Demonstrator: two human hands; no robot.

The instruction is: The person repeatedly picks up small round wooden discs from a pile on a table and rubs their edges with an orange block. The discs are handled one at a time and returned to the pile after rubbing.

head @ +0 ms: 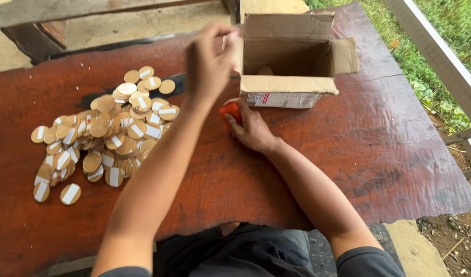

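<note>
Head view: the left hand (209, 61) is raised in the upper middle of the frame, fingers bunched and blurred by motion, just at the left flap of the open brown cardboard box (292, 56); it seems to pinch something pale at the fingertips, but the blur hides what it is, so I cannot tell whether it grips anything. The right hand (252, 128) lies lower, near the centre, closed around a small orange block (230, 112) pressed against the reddish-brown wooden bench (348, 154), right beside the box's lower left corner.

The box opening lies up and to the right of both hands, its long axis running across the frame, flaps folded outward. The left hand is the nearer one to the opening, already level with its rim. One round disc (265, 71) shows inside, against the back wall.

The heap of round tan wooden discs with white rectangular stickers (107, 133) spreads over the left part of the frame, well apart from the box, on the far side of the left forearm.

On the box's front face, below the near flap, sits a white rectangular label (282, 99) with a red patch at its left end and dark print
</note>
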